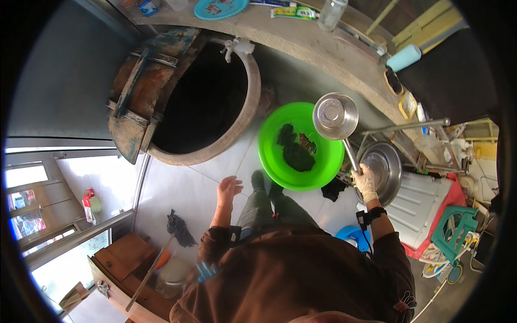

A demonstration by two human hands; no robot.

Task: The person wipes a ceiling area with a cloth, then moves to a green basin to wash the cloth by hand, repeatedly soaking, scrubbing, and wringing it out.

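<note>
My right hand, in a pale glove, grips the handle of a stainless steel ladle. The ladle's bowl hangs over the right rim of a bright green plastic basin on the floor. Dark, wet-looking material and a brown piece lie in the basin. Below and behind my right hand is a round metal basin. My bare left hand is in the air left of my legs, fingers apart and slightly bent, holding nothing.
A large round vat with a dark inside stands ahead on the left, partly under a worn wooden lid. A tap is at its far rim. A concrete ledge runs behind. A stick with dark cloth leans lower left.
</note>
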